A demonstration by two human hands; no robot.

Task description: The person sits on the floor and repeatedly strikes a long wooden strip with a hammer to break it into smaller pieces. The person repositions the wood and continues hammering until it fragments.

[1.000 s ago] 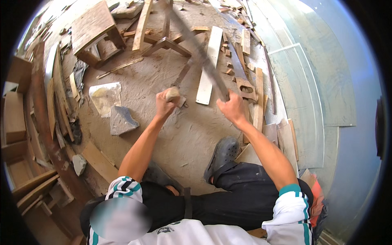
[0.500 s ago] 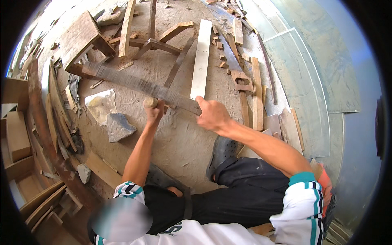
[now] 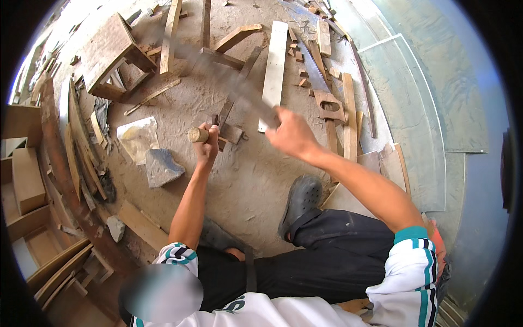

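Observation:
My left hand [image 3: 206, 147] is closed around a chisel-like tool with a round wooden handle [image 3: 197, 135], its butt facing up. Just beyond that fist, a dark wooden piece [image 3: 231, 111] and a short block [image 3: 233, 133] lie on the ground; where the tool's tip rests is hidden. In my right hand [image 3: 294, 133] is the near end of a long, flat wooden bar [image 3: 239, 87], smeared by motion. The bar slants away to the far left, raised above the ground and apart from the handle.
A handsaw [image 3: 329, 106] lies on the right among wood strips, beside a pale board [image 3: 274, 65]. Ahead left stands a small wooden stool [image 3: 106, 52]. A grey stone [image 3: 163, 168] sits left of my left forearm. Glass sheets [image 3: 408, 109] lie far right, wooden boxes [image 3: 27, 180] far left.
The bar has swung from lying across just beyond the handle to a steeper slant farther away. My right hand has moved slightly right and up; the left keeps its grip.

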